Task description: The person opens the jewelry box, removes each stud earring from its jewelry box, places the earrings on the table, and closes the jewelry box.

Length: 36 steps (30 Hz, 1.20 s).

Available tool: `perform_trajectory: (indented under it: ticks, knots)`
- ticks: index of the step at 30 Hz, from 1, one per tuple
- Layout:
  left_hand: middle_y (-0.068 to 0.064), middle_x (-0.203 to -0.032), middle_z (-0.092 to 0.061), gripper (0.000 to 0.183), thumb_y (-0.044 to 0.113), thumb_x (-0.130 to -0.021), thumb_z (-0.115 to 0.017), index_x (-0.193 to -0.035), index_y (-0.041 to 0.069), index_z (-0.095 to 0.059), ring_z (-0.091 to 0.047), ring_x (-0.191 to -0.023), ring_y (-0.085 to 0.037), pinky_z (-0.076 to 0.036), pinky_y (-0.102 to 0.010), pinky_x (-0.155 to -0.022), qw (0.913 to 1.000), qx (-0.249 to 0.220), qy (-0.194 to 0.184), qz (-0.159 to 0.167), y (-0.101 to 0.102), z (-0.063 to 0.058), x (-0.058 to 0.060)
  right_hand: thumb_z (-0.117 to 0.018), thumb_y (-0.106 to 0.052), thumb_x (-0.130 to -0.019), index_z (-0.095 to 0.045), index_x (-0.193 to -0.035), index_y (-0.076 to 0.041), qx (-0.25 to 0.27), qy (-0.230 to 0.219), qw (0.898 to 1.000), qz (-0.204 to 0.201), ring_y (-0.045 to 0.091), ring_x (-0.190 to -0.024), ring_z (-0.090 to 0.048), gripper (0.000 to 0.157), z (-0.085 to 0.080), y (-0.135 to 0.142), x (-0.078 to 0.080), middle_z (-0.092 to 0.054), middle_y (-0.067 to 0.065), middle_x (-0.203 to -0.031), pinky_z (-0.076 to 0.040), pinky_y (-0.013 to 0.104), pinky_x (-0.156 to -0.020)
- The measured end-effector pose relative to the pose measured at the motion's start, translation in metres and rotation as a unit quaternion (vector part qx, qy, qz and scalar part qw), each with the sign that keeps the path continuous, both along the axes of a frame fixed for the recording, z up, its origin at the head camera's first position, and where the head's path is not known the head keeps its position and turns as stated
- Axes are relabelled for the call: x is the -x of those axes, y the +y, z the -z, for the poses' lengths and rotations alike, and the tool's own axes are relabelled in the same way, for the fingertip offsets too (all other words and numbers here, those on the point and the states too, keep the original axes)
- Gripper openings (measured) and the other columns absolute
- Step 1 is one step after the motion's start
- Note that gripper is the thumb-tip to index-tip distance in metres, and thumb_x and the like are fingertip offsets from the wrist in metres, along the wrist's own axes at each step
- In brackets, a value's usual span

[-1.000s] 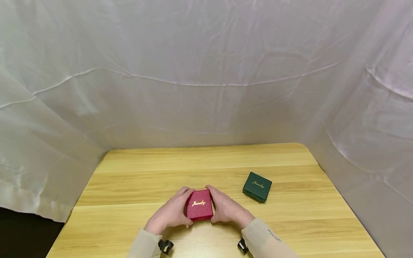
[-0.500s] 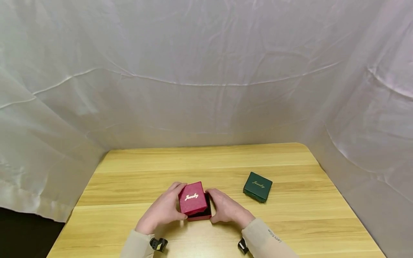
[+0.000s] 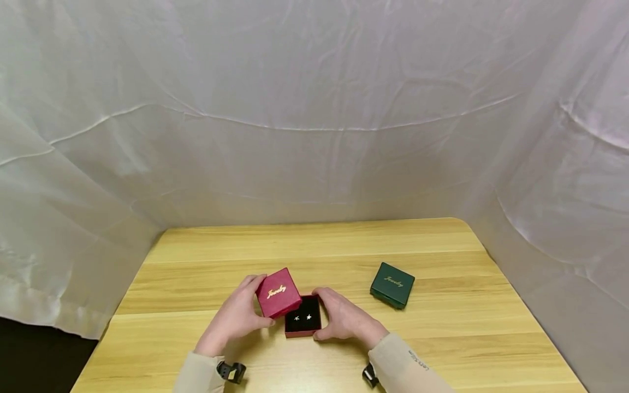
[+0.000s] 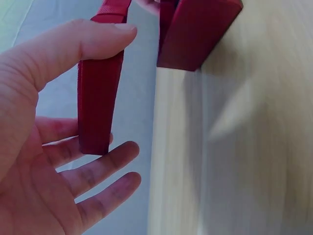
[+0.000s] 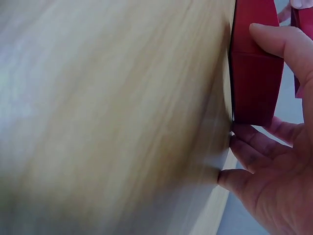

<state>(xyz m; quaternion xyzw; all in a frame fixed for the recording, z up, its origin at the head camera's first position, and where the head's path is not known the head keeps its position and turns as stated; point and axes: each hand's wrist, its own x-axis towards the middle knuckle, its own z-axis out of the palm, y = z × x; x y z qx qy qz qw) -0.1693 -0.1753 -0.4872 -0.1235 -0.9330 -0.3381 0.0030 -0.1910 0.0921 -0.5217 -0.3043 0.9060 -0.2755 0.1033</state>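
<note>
My left hand (image 3: 236,312) grips the red lid (image 3: 278,293), gold "Jewelry" lettering facing up, between thumb and fingers. The lid is tilted and raised off its base, to the left of it. That red box base (image 3: 303,334) stands on the table with a black lining. Two small star-shaped earrings (image 3: 308,317) sit on the lining, the left one near the lid's corner. With thumb and fingers at its near and far sides, my right hand (image 3: 344,316) holds the base from the right. In the right wrist view the thumb presses the base's red side wall (image 5: 255,83).
A closed green jewelry box (image 3: 392,285) lies to the right, beyond my right hand. The wooden table (image 3: 206,267) has pale fabric (image 3: 314,164) hanging behind it and at both sides.
The lid came off the red box and moved left and slightly away with my left hand, uncovering the earrings. My right hand stayed at the base.
</note>
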Motion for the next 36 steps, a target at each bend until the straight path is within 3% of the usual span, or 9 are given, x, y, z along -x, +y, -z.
perform_trajectory:
  ticks: [10,18,26,36]
  knots:
    - [-0.017,-0.131,-0.052,0.098,0.024,-0.062,-0.092,-0.141,-0.006,-0.043,-0.057,-0.112,-0.034,-0.048,-0.056,-0.092,0.9958,0.012,-0.004,-0.09,-0.022,0.007,0.002,-0.089,-0.027,-0.066,-0.048,-0.133,-0.007,0.0,-0.006,1.0,0.004,0.015,-0.117,-0.051,0.081,-0.001,0.0,0.0,-0.054,0.001,-0.128,-0.041,0.034,-0.105]
    - [-0.024,-0.129,-0.05,0.097,0.031,-0.065,-0.09,-0.139,-0.009,-0.041,-0.058,-0.102,-0.037,-0.049,-0.057,-0.083,0.9869,0.044,-0.043,-0.149,-0.04,0.009,0.0,-0.089,-0.028,-0.067,-0.048,-0.133,-0.008,-0.005,-0.007,1.0,0.006,0.015,-0.118,-0.051,0.08,-0.001,0.0,0.001,-0.053,0.001,-0.129,-0.041,0.035,-0.105]
    - [-0.026,-0.12,-0.052,0.098,0.031,-0.066,-0.089,-0.137,-0.013,-0.04,-0.057,-0.1,-0.038,-0.048,-0.059,-0.085,0.9836,0.064,-0.064,-0.156,-0.059,0.014,0.005,-0.089,-0.029,-0.066,-0.048,-0.133,-0.009,-0.003,-0.015,1.0,0.009,0.015,-0.117,-0.051,0.081,-0.002,0.0,-0.001,-0.053,-0.001,-0.127,-0.041,0.036,-0.104]
    - [-0.027,-0.118,-0.052,0.096,0.028,-0.067,-0.088,-0.137,-0.014,-0.039,-0.054,-0.099,-0.038,-0.047,-0.057,-0.085,0.9817,0.068,-0.077,-0.16,-0.067,0.021,0.021,-0.089,-0.028,-0.066,-0.048,-0.132,-0.009,-0.003,-0.009,1.0,0.011,0.015,-0.117,-0.052,0.08,0.0,0.0,0.0,-0.054,0.0,-0.127,-0.042,0.035,-0.104]
